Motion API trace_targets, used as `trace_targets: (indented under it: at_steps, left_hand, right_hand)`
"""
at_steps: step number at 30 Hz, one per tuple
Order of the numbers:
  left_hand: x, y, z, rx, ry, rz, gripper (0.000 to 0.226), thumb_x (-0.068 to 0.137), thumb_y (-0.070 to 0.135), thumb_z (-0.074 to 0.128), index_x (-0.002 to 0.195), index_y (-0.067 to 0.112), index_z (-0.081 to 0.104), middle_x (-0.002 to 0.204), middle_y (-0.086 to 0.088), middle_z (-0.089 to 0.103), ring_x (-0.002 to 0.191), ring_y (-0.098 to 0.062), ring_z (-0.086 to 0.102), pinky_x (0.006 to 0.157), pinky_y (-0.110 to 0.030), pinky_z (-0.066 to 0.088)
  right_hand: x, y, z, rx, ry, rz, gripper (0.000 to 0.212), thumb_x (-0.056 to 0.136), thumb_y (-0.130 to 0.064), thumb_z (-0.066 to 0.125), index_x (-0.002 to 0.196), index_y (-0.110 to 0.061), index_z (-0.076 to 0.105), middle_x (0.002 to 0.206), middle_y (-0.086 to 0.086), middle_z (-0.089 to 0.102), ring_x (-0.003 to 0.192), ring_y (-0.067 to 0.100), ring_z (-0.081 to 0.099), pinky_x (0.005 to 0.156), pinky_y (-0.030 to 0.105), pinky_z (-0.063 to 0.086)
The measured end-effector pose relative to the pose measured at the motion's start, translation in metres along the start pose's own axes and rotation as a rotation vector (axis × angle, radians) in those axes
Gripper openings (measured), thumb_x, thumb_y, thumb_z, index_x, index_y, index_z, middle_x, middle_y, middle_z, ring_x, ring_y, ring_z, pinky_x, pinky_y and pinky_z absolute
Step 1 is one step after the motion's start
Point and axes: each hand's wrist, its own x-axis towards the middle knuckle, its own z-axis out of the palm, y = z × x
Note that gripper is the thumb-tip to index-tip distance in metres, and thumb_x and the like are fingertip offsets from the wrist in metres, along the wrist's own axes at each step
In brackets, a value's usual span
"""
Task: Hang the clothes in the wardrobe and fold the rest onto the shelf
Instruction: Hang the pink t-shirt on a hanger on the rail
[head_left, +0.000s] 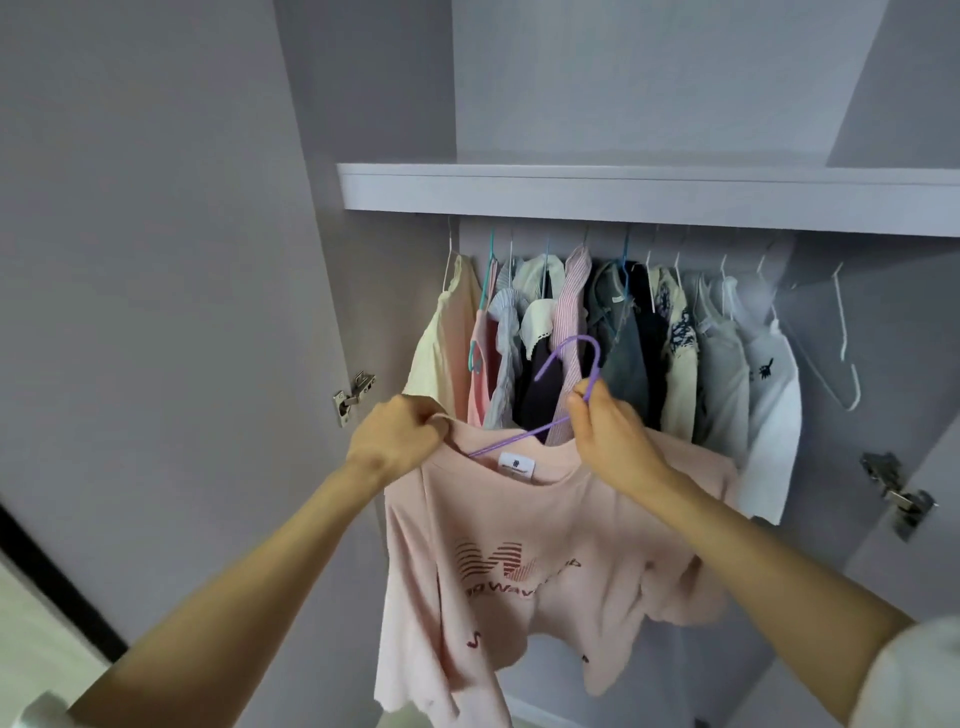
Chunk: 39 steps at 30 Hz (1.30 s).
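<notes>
Before the open wardrobe (883, 312), her left hand (397, 439) pinches the pink T-shirt's (545, 571) collar while her right hand (610, 434) grips the purple hanger (566, 374), half inside the neck, below the hanging clothes (623, 338).

T-shirt (545, 561) held up in front of open wardrobe, below shelf (623, 200).
Row of hung clothes (597, 338) sits under the shelf, behind the T-shirt at its 12 o'clock. Left hand (397, 441) at collar, 10 o'clock of shirt; right hand (608, 436) at 1 o'clock on hanger (571, 364), hook above collar. Spare hangers (841, 343) at 3 o'clock end of row. Hinges: one (353, 397) at 9 o'clock, one (898, 493) at 3 o'clock.
</notes>
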Motion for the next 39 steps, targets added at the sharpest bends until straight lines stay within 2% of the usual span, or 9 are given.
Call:
trace_targets:
  at_steps: [3, 5, 7, 9, 14, 25, 28, 33, 39]
  left_hand:
    - [0.0, -0.004, 0.004, 0.071, -0.066, 0.031, 0.016, 0.083, 0.032, 0.052, 0.073, 0.04, 0.062, 0.096, 0.012, 0.066, 0.1, -0.016, 0.058, 0.082, -0.03, 0.044]
    - [-0.001, -0.012, -0.002, 0.023, -0.226, 0.073, 0.013, 0.083, 0.044, 0.058, 0.094, 0.04, 0.062, 0.105, 0.015, 0.059, 0.105, -0.01, 0.052, 0.081, -0.022, 0.039]
    - [-0.003, -0.027, -0.01, -0.009, -0.334, 0.119, 0.042, 0.087, 0.04, 0.062, 0.127, 0.032, 0.051, 0.12, 0.016, 0.048, 0.112, -0.005, 0.044, 0.087, -0.015, 0.035]
    - [-0.005, -0.042, -0.012, -0.033, -0.23, 0.199, 0.043, 0.093, 0.027, 0.057, 0.135, 0.025, 0.048, 0.127, 0.014, 0.048, 0.113, -0.004, 0.045, 0.088, -0.011, 0.032]
    - [-0.005, -0.06, -0.008, 0.113, 0.148, 0.32, 0.021, 0.097, 0.019, 0.05, 0.108, 0.017, 0.068, 0.086, 0.006, 0.061, 0.07, -0.016, 0.044, 0.066, -0.026, 0.038]
    - [-0.006, -0.037, 0.017, 0.288, 0.123, 0.417, 0.028, 0.1, 0.026, 0.039, 0.12, 0.018, 0.056, 0.114, -0.001, 0.06, 0.098, -0.03, 0.058, 0.073, -0.034, 0.044]
    - [-0.007, -0.029, 0.025, 0.305, 0.101, 0.453, 0.023, 0.099, 0.027, 0.038, 0.113, 0.02, 0.055, 0.108, 0.0, 0.06, 0.094, -0.032, 0.059, 0.072, -0.037, 0.048]
    - [-0.006, -0.022, 0.028, 0.229, 0.305, 0.406, 0.016, 0.096, 0.018, 0.045, 0.101, 0.016, 0.06, 0.096, -0.001, 0.064, 0.079, -0.033, 0.059, 0.058, -0.029, 0.036]
    - [-0.004, -0.033, 0.019, 0.2, 0.372, 0.379, 0.012, 0.094, 0.013, 0.05, 0.094, 0.014, 0.062, 0.092, 0.0, 0.065, 0.077, -0.032, 0.06, 0.061, -0.028, 0.034]
  right_hand:
    - [-0.001, -0.003, 0.009, 0.064, 0.056, 0.015, 0.014, 0.099, -0.012, 0.037, 0.087, -0.006, 0.042, 0.076, 0.022, 0.053, 0.08, 0.047, 0.055, 0.061, 0.037, 0.025]
    - [0.002, 0.0, 0.008, 0.113, 0.136, 0.088, 0.014, 0.098, -0.012, 0.037, 0.09, -0.004, 0.044, 0.08, 0.026, 0.058, 0.081, 0.048, 0.055, 0.063, 0.041, 0.032]
    - [0.004, 0.003, 0.004, 0.15, 0.183, 0.125, 0.014, 0.098, -0.011, 0.036, 0.085, -0.007, 0.039, 0.072, 0.02, 0.055, 0.076, 0.044, 0.055, 0.062, 0.038, 0.031]
    - [0.006, 0.004, 0.002, 0.168, 0.22, 0.117, 0.017, 0.098, -0.009, 0.036, 0.081, -0.008, 0.036, 0.06, 0.0, 0.044, 0.064, 0.034, 0.047, 0.06, 0.033, 0.025]
    - [0.006, -0.003, 0.004, 0.203, 0.211, 0.098, 0.016, 0.099, -0.012, 0.036, 0.084, -0.007, 0.039, 0.065, 0.003, 0.047, 0.062, 0.027, 0.041, 0.061, 0.035, 0.029]
    - [0.004, -0.027, 0.002, 0.206, 0.161, 0.051, 0.013, 0.1, -0.014, 0.035, 0.089, -0.008, 0.041, 0.076, 0.015, 0.053, 0.077, 0.039, 0.053, 0.064, 0.037, 0.03]
    - [0.001, -0.026, 0.0, 0.213, 0.143, 0.058, 0.017, 0.099, -0.015, 0.037, 0.095, -0.002, 0.046, 0.079, 0.019, 0.056, 0.079, 0.039, 0.054, 0.067, 0.038, 0.031]
    - [-0.006, -0.017, -0.009, 0.206, 0.127, -0.049, 0.014, 0.099, -0.015, 0.039, 0.087, -0.008, 0.043, 0.07, 0.006, 0.052, 0.066, 0.03, 0.045, 0.064, 0.038, 0.034]
    - [-0.027, 0.023, -0.017, -0.005, 0.064, -0.052, 0.023, 0.098, -0.006, 0.039, 0.082, 0.005, 0.052, 0.081, 0.021, 0.058, 0.076, 0.039, 0.054, 0.076, 0.051, 0.042]
